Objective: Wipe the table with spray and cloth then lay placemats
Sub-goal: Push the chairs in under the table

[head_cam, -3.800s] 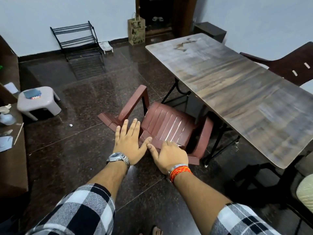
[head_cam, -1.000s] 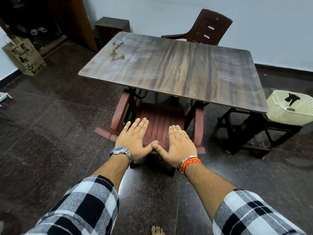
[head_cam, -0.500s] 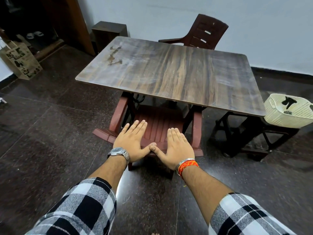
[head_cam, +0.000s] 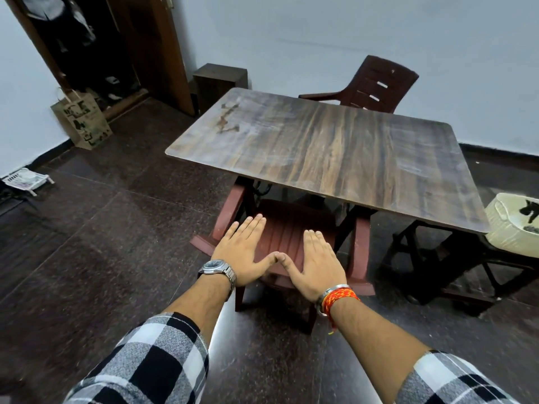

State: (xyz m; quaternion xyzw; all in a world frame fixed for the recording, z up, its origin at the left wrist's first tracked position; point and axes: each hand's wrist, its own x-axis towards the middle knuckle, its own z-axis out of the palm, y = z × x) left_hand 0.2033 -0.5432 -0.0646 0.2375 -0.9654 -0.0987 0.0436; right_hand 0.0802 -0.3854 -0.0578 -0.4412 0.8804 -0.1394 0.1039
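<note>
A wood-grain table (head_cam: pixel 335 153) stands ahead of me, with a brownish stain (head_cam: pixel 226 119) near its far left corner. My left hand (head_cam: pixel 242 252) and my right hand (head_cam: pixel 316 263) are held out flat, palms down, thumb tips touching, in front of a red plastic chair (head_cam: pixel 291 231) tucked under the table's near edge. Both hands hold nothing, fingers extended. No spray bottle, cloth or placemats are in view.
A dark brown chair (head_cam: pixel 376 86) stands behind the table. A cream basket (head_cam: pixel 507 228) sits on a dark stool at the right. A paper bag (head_cam: pixel 83 122) leans on the left wall by a doorway. A small white rack (head_cam: pixel 27 179) lies on the floor.
My view has swung round to face the table's long side and tilted up slightly. My hands stay flat and empty, thumbs now touching.
</note>
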